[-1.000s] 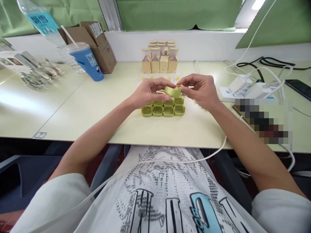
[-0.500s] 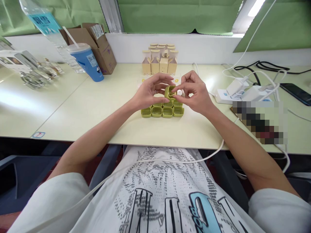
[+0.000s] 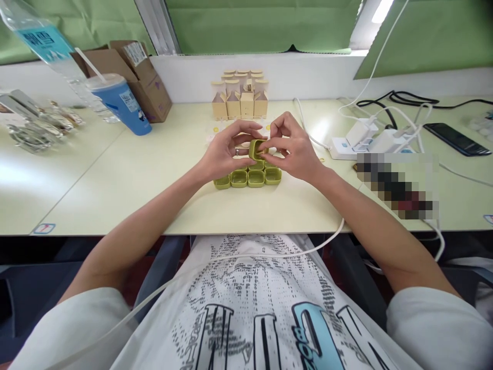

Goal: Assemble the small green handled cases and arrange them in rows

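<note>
Two-handed, holding one small green cup (image 3: 252,149) near the middle of the frame, just above other cups. Gripping its left wall with the left hand (image 3: 223,150), curled half open between thumb and fingers, wearing one ring (image 3: 237,152). Keeping the right hand (image 3: 291,152) bunched at the cup's mouth, with thumb and forefinger nearly together inside; being unable to tell whether pinching anything. Below, counting four green cups (image 3: 239,178) in the front row on the table (image 3: 134,190), with a back row partly hidden. Upper centre, counting four cream boxes (image 3: 233,106) in front, with more overlapping behind. Upper left, seeing one blue drink cup (image 3: 123,110) with one straw (image 3: 90,65), one bottle (image 3: 43,43), one cardboard box (image 3: 158,98). Right, seeing one power strip (image 3: 339,148) carrying two white adapters (image 3: 362,133), plus one black phone (image 3: 457,139).
</note>
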`<state>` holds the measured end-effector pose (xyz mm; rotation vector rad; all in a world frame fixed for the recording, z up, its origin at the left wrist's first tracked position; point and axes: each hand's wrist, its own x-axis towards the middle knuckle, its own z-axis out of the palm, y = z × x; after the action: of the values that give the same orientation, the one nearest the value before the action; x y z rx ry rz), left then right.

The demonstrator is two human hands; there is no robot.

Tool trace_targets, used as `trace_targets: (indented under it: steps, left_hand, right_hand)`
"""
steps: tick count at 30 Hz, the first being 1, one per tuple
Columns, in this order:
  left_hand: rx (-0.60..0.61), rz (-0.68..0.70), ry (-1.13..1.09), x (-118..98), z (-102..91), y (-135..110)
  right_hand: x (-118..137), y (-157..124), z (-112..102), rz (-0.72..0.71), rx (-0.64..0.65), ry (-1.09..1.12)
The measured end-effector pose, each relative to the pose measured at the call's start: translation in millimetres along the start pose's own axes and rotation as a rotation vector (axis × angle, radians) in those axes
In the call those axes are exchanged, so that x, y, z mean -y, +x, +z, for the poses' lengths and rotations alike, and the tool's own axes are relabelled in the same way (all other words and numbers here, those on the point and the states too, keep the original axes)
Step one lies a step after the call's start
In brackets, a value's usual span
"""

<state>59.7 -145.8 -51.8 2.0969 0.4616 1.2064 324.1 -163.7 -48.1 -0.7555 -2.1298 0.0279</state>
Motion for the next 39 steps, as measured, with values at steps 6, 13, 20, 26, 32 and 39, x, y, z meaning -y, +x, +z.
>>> trace_targets:
  steps: [6, 13, 20, 26, 32, 39]
  left_hand:
    - [-0.020, -0.012, -0.035, 3.4, -2.4, 2.5]
    - [-0.002, -0.046, -0.099, 2.1, -1.7, 2.3]
    - [0.000, -0.036, -0.072, 0.3, -1.1, 3.6]
    - [0.000, -0.057, -0.114, -2.8, -1.4, 3.2]
    - [0.022, -0.090, -0.130, -2.4, -0.8, 1.4]
    - [0.005, -0.073, -0.120, -3.8, -1.0, 2.2]
  right_hand:
    - [1.3, -1.1, -0.5, -0.090, -0.079, 0.021]
    - [3.2, -4.3, 3.2, -0.123, -0.099, -0.046]
    - [4.8, -5.8, 4.4, -0.180, -0.116, -0.173]
    - [8.1, -5.1, 1.0, -0.174, -0.061, -0.180]
    - [11.0, -5.9, -0.9, -0.125, 0.005, -0.138]
    - [8.8, -7.3, 2.0, -0.069, -0.021, -0.095]
